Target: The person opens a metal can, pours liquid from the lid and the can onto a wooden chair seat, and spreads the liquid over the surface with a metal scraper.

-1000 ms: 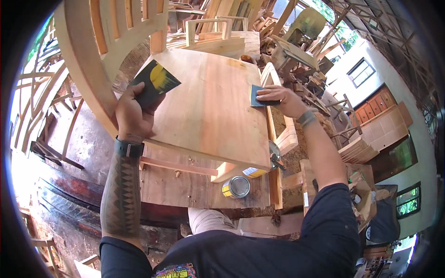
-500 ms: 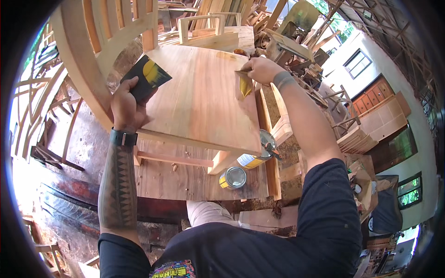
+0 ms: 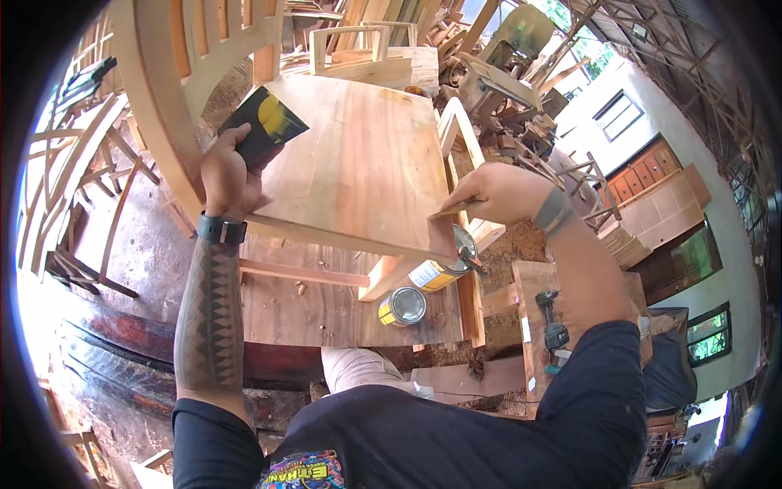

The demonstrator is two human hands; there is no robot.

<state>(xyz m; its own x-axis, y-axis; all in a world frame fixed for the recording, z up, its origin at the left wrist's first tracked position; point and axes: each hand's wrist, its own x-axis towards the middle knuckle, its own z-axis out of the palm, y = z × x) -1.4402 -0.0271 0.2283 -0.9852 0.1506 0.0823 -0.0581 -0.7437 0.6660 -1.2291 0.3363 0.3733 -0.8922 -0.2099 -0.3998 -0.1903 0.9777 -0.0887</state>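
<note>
My left hand (image 3: 228, 175) grips a dark flat palette (image 3: 244, 130) smeared with yellow paste, held over the left side of the bare wooden chair seat (image 3: 350, 155). My right hand (image 3: 507, 192) pinches a thin, flat putty spreader (image 3: 442, 234) at the seat's near right corner; it appears to touch the edge there. A faint yellowish patch marks the seat's far right part. Below that corner stands a larger can (image 3: 432, 275) with a tool across its top, partly hidden by the spreader and seat. A smaller can (image 3: 402, 306) with a metal top stands beside it.
The slatted chair back (image 3: 151, 90) rises at the left. Both cans rest on a wooden board (image 3: 326, 326) under the seat. A cordless drill (image 3: 552, 322) lies on a bench at the right. Wooden frames and stacked lumber (image 3: 358, 57) lie beyond.
My right hand has moved from the seat's far right corner toward me, along the right edge to the near corner. The palette in my left hand has shifted slightly right.
</note>
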